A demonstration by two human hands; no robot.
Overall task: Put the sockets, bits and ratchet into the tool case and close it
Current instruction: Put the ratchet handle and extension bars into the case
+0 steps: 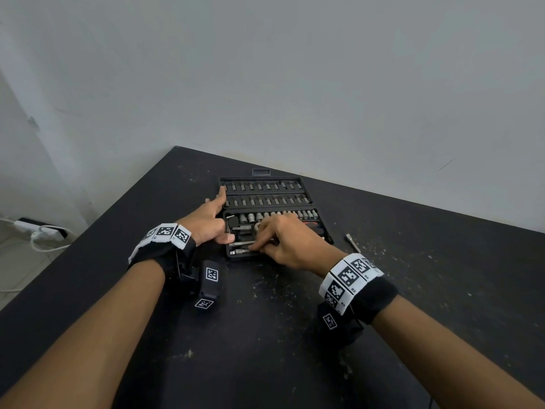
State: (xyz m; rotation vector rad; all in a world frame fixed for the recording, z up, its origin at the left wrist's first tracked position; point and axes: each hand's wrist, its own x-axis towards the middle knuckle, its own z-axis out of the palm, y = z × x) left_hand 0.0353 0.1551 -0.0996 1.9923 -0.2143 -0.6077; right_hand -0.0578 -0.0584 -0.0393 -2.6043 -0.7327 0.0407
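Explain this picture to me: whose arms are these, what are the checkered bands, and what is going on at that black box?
No machine here: a person wears a camera on the head, looking down at both arms. The checkered wristbands look like tracking markers. On the black table lies an open tool case with rows of sockets and bits. The left hand steadies the case's edge; the right hand has its fingers on a metal extension bar in the case. One metal piece lies outside.

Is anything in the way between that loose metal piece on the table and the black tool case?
Nothing visible blocks it: the small silver metal piece lies right of the open black plastic tool case, only bare black tabletop between.
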